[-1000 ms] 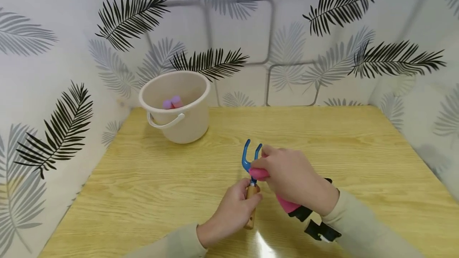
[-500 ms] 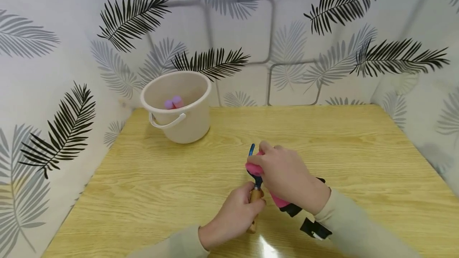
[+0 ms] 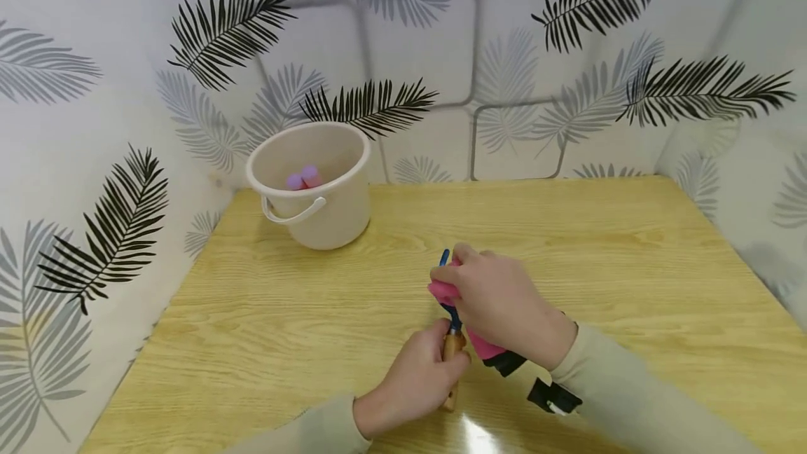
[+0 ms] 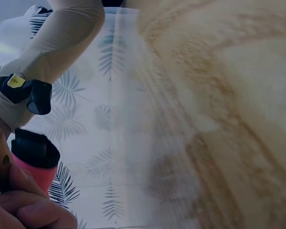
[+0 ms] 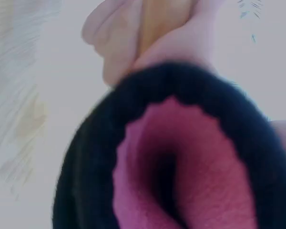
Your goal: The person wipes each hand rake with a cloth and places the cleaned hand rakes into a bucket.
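A hand fork (image 3: 452,347) with blue tines and a wooden handle is gripped by my left hand (image 3: 412,378) near the top of the handle. My right hand (image 3: 498,300) pinches a pink glove (image 3: 483,346) with a black cuff over the fork's head. Only one blue tine tip shows past the fingers; the other is hidden. The right wrist view looks into the glove's open cuff (image 5: 174,78), with the wooden handle (image 5: 164,21) behind it. At the lower left of the left wrist view, the fingers (image 4: 43,212) are beside the handle.
A cream bucket (image 3: 328,219) with a handle stands at the back left of the wooden table (image 3: 265,328). Inside it lie purple-and-pink objects (image 3: 310,176), partly hidden. A leaf-patterned wall covering (image 3: 416,40) borders the table behind and at the sides.
My right hand has moved slightly left with the glove, which now covers most of the fork's tines. The left hand and fork have shifted a little to the right.
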